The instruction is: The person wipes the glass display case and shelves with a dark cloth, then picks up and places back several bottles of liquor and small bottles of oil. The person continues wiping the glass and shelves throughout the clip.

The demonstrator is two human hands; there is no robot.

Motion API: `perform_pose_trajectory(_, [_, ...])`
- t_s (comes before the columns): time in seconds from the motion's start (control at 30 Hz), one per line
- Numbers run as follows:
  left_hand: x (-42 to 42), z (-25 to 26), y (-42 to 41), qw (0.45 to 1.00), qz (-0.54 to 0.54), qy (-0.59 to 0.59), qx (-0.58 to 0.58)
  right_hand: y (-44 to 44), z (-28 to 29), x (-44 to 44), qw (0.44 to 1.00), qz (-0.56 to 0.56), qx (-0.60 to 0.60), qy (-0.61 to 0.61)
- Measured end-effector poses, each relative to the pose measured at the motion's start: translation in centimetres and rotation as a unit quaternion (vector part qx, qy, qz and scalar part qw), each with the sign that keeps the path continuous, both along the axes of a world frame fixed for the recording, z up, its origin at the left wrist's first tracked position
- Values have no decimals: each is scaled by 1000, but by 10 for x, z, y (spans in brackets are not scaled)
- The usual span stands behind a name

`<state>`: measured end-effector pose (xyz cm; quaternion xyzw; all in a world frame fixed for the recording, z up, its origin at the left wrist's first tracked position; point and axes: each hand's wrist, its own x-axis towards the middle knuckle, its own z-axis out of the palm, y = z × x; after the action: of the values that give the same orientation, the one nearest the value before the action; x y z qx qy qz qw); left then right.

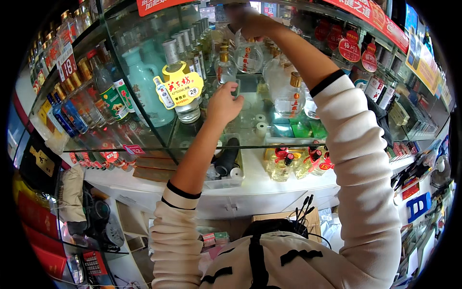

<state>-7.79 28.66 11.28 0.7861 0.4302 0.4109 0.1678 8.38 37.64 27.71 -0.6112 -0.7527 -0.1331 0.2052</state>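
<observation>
On the glass shelf, my right hand [254,25] reaches to the far side and grips the top of a round, clear glass liquor bottle [249,57] with red writing. Its cap is hidden under my fingers. My left hand [225,103] is lower and nearer, fingers curled and thumb apart, with nothing seen in it. Just beyond those fingers stands a smaller clear bottle [224,65] with a gold cap; whether they touch it I cannot tell. Another clear bottle with a gold cap [290,101] stands right of my left hand, below my right forearm.
At left are a tall clear bottle [187,112] with a yellow price tag [179,86] and a pale turquoise jug [139,90]. The shelf's front glass edge [252,147] crosses below my arms. Beneath it sit a plastic bin [225,183] and several small red-capped bottles [283,169].
</observation>
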Motion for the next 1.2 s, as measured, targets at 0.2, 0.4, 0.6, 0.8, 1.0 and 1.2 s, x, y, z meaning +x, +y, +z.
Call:
perform_pose_trajectory(0.2, [5, 1, 11, 996, -44, -60, -47, 9, 22, 34, 992, 83, 78, 55])
perform_pose_trajectory(0.4, [4, 3, 16, 986, -5, -160, -38, -16, 34, 39, 977, 99, 76, 173])
perform_pose_trajectory(0.6, [28, 17, 1, 955, -86, -285, -3, -75, 28, 50, 922, 161, 29, 350])
perform_pose_trajectory(0.8, [45, 64, -34, 896, -168, -410, -35, -108, 30, 51, 923, 205, 25, 325])
perform_pose_trajectory(1.0, [35, 75, -54, 873, -265, -405, -57, -161, 34, 30, 928, 226, -1, 295])
perform_pose_trajectory(1.2, [57, 56, -95, 850, -320, -414, -67, -214, 12, 42, 940, 174, -36, 293])
